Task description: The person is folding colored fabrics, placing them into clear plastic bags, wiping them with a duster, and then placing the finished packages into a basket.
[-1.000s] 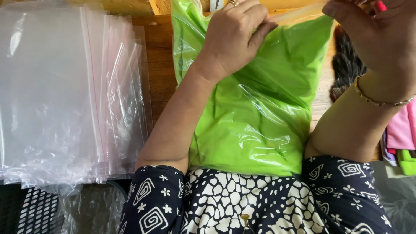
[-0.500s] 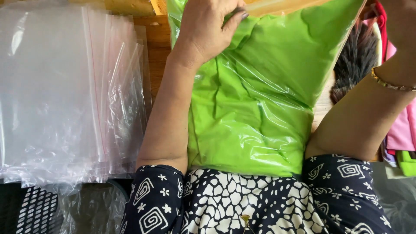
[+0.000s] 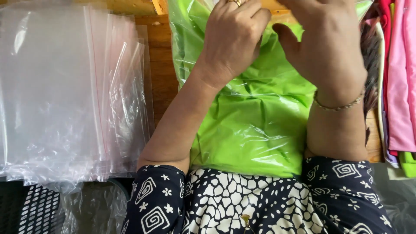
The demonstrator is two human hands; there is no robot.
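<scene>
The folded green garment (image 3: 255, 130) is already lying inside its clear plastic bag (image 3: 190, 52), stretching from the person's lap up under both hands, so only the far opening looks left to close. The left hand (image 3: 232, 41) is curling onto the bag top and the right hand (image 3: 325, 43) is hovering open beside it, holding nothing I can see. Fingertips and the bag mouth are running off the top edge, while spare zip bags (image 3: 73, 95) are lying well left of the left hand.

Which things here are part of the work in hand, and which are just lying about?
In hand: green bag, left hand, right hand.
Lying about: stack of clear bags, pink clothes, wooden table.
</scene>
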